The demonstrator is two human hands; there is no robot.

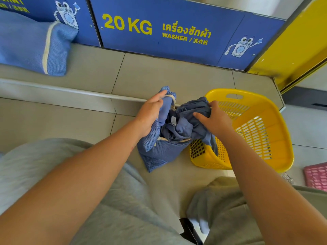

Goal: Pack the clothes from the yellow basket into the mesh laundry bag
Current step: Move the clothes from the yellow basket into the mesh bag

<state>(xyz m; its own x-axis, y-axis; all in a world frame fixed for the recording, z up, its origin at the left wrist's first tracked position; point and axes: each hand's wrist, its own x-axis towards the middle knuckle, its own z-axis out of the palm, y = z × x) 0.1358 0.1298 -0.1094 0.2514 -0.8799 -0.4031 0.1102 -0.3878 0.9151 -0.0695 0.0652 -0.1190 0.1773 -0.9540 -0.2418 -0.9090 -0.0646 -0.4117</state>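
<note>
While the left hand (150,112) grips the mesh laundry bag's (157,152) rim, the right hand (215,119) clutches a blue garment (185,121) beside the yellow basket (276,121).

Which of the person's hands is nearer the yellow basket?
Right. The right hand grips blue clothing over the yellow basket's rim; the left hand holds the mesh bag beside it.

Blue washer panel (177,30) lettered "20 KG" in yellow along top. Second blue mesh bag (35,45) leaning against panel at upper left. Pink basket (316,175) at right edge. Beige tiled floor (70,114) below.
</note>
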